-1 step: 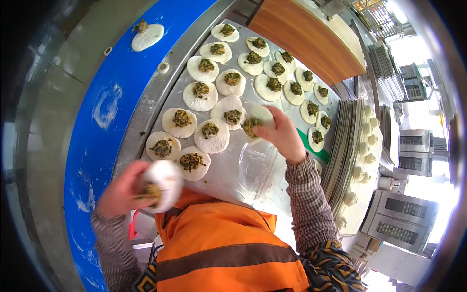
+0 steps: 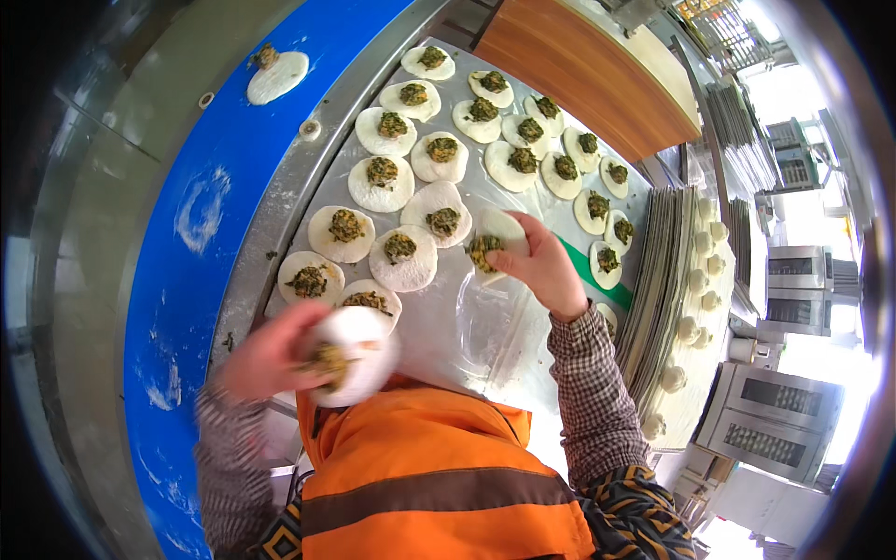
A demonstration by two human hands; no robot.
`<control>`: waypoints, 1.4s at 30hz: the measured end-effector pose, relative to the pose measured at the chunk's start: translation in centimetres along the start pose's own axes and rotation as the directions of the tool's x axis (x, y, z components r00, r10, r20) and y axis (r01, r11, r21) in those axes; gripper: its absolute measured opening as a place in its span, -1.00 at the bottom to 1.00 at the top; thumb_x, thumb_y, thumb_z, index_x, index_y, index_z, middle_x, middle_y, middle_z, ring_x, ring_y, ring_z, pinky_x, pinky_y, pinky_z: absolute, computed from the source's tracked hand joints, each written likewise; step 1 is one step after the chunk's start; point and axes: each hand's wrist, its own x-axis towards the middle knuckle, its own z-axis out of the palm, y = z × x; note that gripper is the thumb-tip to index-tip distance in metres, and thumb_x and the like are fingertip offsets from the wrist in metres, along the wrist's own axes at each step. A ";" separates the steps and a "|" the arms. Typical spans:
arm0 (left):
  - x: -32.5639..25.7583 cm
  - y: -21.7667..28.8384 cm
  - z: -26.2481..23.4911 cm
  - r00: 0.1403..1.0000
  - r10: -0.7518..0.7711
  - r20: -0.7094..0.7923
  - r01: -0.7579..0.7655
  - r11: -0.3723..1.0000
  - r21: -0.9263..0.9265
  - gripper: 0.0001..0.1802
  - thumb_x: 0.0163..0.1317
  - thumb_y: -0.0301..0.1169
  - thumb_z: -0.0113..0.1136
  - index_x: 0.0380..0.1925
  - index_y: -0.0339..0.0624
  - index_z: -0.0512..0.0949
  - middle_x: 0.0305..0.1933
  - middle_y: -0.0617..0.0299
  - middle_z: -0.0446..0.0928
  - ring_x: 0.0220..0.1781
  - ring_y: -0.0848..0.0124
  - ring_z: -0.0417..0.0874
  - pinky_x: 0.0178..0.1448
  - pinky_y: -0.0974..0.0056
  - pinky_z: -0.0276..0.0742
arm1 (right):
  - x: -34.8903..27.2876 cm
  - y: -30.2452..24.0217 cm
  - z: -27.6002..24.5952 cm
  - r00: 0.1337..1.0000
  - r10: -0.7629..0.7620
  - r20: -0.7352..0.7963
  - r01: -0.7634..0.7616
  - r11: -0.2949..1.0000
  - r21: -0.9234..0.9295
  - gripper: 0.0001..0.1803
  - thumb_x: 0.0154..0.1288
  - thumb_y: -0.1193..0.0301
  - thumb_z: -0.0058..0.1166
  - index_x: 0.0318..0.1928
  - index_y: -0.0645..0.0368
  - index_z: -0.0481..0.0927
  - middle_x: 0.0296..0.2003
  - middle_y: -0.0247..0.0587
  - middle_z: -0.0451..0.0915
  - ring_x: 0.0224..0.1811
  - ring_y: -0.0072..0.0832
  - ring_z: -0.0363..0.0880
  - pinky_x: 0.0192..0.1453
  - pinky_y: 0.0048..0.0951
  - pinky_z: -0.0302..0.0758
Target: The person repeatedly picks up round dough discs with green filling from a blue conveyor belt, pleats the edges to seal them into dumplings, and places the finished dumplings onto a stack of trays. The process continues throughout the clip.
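My left hand (image 2: 273, 355), smeared by motion, grips a white dough round (image 2: 350, 350) topped with dark green chopped filling (image 2: 327, 366). It passes low over the near left edge of the table, partly covering a filled round (image 2: 371, 301) lying there. Between thumb and fingers, my right hand (image 2: 537, 261) pinches another dough round (image 2: 498, 231), tilted, with filling (image 2: 484, 252) on its face. That one is held just above the metal table, close to a flat filled round (image 2: 436, 215). Several more filled rounds (image 2: 381, 182) lie flat toward the far side.
On the left runs a blue belt (image 2: 201, 201) dusted with flour, bearing one dough round (image 2: 277, 79) with its filling at the edge. A stack of trays (image 2: 653, 271) stands at the right, with dough balls (image 2: 698, 282) beside it. Beyond the table is a wooden panel (image 2: 588, 75).
My left hand has moved right with its dough round, now overlapping the nearest filled round on the table. My right hand stays nearly in place, its round seen more sharply.
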 end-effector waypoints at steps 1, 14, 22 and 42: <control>3.4 -0.4 1.9 0.987 0.015 0.162 -0.003 0.997 -0.072 -0.36 0.08 -0.48 0.36 0.16 -0.26 0.30 0.08 0.14 0.42 0.11 0.36 0.50 0.19 0.27 0.48 | -1.1 1.5 -0.5 1.000 0.015 0.019 -0.018 0.989 0.144 -0.47 0.22 0.47 0.24 0.18 0.30 0.39 -0.06 -0.21 0.59 -0.10 -0.51 0.59 -0.04 -0.49 0.58; 7.8 -1.1 4.5 0.826 0.435 -0.359 -0.071 0.711 0.699 -0.58 0.04 -0.49 0.34 -0.05 -0.25 0.52 -0.30 0.07 0.58 -0.25 0.22 0.65 -0.14 0.22 0.56 | -0.4 4.2 0.6 0.940 -0.247 -0.236 -0.037 0.614 -0.789 -0.44 0.06 0.36 0.32 0.11 0.17 0.50 -0.11 -0.05 0.60 -0.28 -0.32 0.65 -0.19 -0.30 0.56; 8.1 0.7 -21.8 0.510 0.594 -0.622 0.338 0.527 0.780 -0.30 0.05 -0.56 0.29 0.26 -0.02 0.35 0.28 -0.11 0.33 0.30 -0.01 0.37 0.29 0.07 0.41 | 19.1 -3.6 5.5 0.826 -0.557 0.087 0.453 0.564 -0.691 -0.63 0.10 0.53 0.21 -0.02 0.21 0.56 -0.14 -0.08 0.59 -0.25 -0.31 0.65 -0.22 -0.35 0.57; -7.5 -5.3 -20.3 0.603 -0.024 -0.797 0.397 0.876 0.274 -0.47 0.09 -0.43 0.33 0.07 -0.30 0.41 -0.16 0.02 0.55 -0.18 0.30 0.61 -0.09 0.25 0.55 | 40.6 -9.4 19.8 0.705 0.002 0.709 0.569 0.595 -0.568 -0.54 0.12 0.09 0.26 -0.11 0.17 0.65 -0.26 -0.15 0.64 -0.24 -0.35 0.62 -0.16 -0.32 0.58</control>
